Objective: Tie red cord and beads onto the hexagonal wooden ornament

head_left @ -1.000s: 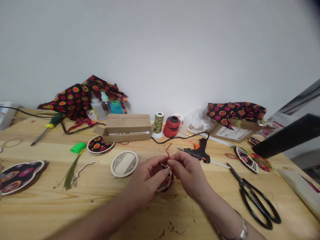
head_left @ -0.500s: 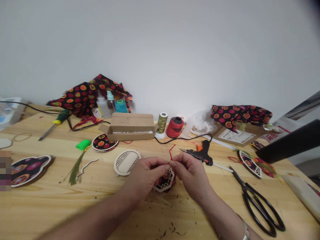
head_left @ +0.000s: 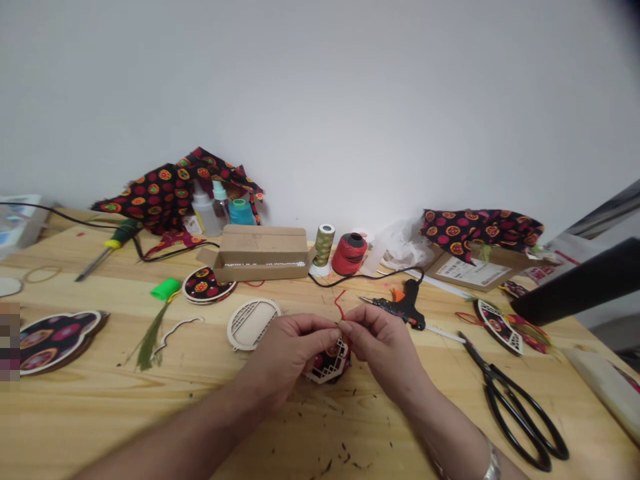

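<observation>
My left hand (head_left: pixel 293 353) and my right hand (head_left: pixel 383 347) meet over a small ornament (head_left: pixel 330 363), a white lattice piece on red and black fabric, resting on the wooden table (head_left: pixel 200 400). The fingertips of both hands pinch a thin red cord (head_left: pixel 340 303) that loops upward from the ornament's top. Most of the ornament is hidden under my fingers.
A black glue gun (head_left: pixel 403 307) lies just behind my right hand, black scissors (head_left: pixel 515 403) to the right. A round lattice disc (head_left: pixel 253 323), a cardboard box (head_left: pixel 260 253), thread spools (head_left: pixel 347 253), patterned fabric (head_left: pixel 175 190), a screwdriver (head_left: pixel 107 250) and a green tassel (head_left: pixel 155 323) lie around.
The camera shifted slightly, so things sit a little further right. My hands stay together on the ornament and the red cord loop has dropped a little.
</observation>
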Demonstrator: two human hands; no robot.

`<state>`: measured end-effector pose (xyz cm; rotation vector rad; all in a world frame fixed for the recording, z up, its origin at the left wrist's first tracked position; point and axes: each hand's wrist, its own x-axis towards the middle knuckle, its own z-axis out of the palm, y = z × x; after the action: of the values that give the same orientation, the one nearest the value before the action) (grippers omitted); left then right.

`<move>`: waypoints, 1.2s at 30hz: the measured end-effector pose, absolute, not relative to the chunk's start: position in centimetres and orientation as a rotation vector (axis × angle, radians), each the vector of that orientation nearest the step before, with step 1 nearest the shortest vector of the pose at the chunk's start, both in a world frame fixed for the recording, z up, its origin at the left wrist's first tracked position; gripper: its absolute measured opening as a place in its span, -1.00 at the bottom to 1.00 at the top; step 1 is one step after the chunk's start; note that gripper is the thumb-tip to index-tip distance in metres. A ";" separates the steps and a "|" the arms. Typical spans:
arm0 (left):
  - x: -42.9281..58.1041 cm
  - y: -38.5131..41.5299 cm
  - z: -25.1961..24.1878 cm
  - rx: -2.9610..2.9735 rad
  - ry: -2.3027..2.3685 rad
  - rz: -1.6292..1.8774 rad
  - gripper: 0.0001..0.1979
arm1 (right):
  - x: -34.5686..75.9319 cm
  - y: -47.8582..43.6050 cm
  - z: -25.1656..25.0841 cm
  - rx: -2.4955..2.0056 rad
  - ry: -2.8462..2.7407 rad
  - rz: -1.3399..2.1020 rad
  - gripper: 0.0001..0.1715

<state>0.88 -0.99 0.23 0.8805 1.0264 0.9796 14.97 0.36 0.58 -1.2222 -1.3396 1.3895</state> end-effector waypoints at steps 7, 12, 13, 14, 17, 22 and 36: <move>1.0 -0.9 0.6 0.846 1.004 0.963 -0.92 | 15.0 0.3 0.7 -1.201 -1.295 1.443 -0.81; 0.9 -1.0 0.6 0.842 1.009 0.954 -0.91 | 15.0 0.3 0.6 -1.189 -1.258 1.487 -0.82; 0.9 -1.0 0.6 0.849 1.010 0.956 -0.90 | 15.0 0.3 0.6 -1.190 -1.253 1.493 -0.83; 0.9 -1.0 0.6 0.854 1.012 0.957 -0.89 | 14.9 0.3 0.7 -1.193 -1.248 1.495 -0.83; 1.0 -1.0 0.6 0.861 1.021 0.952 -0.88 | 14.9 0.3 0.7 -1.205 -1.225 1.497 -0.82; 1.1 -1.0 0.7 0.846 1.060 0.961 -0.88 | 14.8 0.2 0.7 -1.202 -1.213 1.505 -0.82; 1.0 -0.8 0.9 0.821 1.015 0.952 -0.90 | 14.9 0.2 0.7 -1.158 -1.312 1.494 -0.79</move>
<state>1.00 -0.81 0.90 0.8214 1.0154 0.9517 14.88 0.16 0.74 -1.1580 -1.3116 1.4936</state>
